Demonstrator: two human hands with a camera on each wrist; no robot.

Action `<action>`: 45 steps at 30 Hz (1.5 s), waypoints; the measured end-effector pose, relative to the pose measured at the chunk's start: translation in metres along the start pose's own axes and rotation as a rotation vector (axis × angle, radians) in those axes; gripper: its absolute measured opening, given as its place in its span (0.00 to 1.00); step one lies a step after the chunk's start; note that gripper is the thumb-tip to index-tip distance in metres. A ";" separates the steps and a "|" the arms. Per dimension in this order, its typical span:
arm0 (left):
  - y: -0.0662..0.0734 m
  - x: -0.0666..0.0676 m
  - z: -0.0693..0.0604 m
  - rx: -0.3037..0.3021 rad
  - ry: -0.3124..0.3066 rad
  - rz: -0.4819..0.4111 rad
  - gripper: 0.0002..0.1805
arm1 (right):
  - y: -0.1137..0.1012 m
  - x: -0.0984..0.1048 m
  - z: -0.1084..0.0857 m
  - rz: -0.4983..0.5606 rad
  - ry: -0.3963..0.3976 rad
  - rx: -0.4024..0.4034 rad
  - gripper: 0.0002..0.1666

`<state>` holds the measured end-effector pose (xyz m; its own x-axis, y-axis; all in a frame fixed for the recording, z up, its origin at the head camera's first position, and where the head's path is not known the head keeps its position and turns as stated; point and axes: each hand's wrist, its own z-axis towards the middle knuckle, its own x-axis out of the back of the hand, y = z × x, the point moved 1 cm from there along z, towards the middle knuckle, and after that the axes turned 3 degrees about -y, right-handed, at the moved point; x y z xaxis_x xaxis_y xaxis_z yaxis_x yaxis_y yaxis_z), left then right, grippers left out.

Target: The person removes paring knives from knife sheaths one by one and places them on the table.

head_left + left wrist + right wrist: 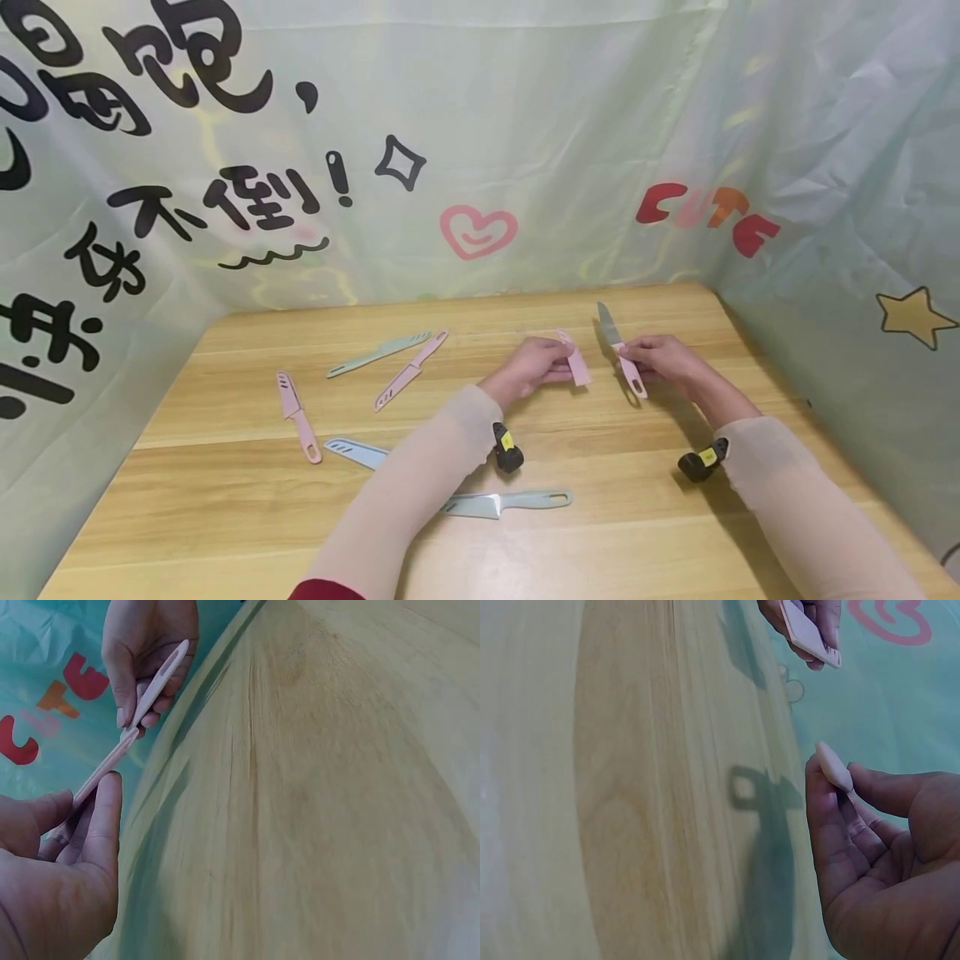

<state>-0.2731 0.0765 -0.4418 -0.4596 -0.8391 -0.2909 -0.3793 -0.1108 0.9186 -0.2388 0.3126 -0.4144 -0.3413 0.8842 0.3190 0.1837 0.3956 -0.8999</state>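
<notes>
Okay, right hand pinches knife, tip toward far table edge; left hand grips near-parallel sheath, gap between.

Table — cloth behind it and along both sides. Toward the back right, I see the left hand holding a loose sheath; just right of that, apart from it, the bare knife in the right hand. Left of both hands, two sheathed knives lie side by side. Leftmost: a lone sheathed knife. Nearer the front, a second bare knife, tip hidden by the left forearm — second sheath behind it, leftward, partly hidden likewise.
</notes>
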 end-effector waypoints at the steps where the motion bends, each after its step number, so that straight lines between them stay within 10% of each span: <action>1: -0.001 -0.001 0.001 -0.002 0.001 -0.001 0.20 | 0.001 0.001 0.000 -0.004 0.001 -0.002 0.28; 45: -0.014 -0.048 0.032 0.043 0.012 0.062 0.11 | 0.017 0.013 0.002 -0.045 0.051 -0.103 0.31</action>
<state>-0.2714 0.1349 -0.4494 -0.4737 -0.8501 -0.2300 -0.3848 -0.0351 0.9223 -0.2421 0.3303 -0.4264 -0.3044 0.8752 0.3759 0.2640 0.4567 -0.8495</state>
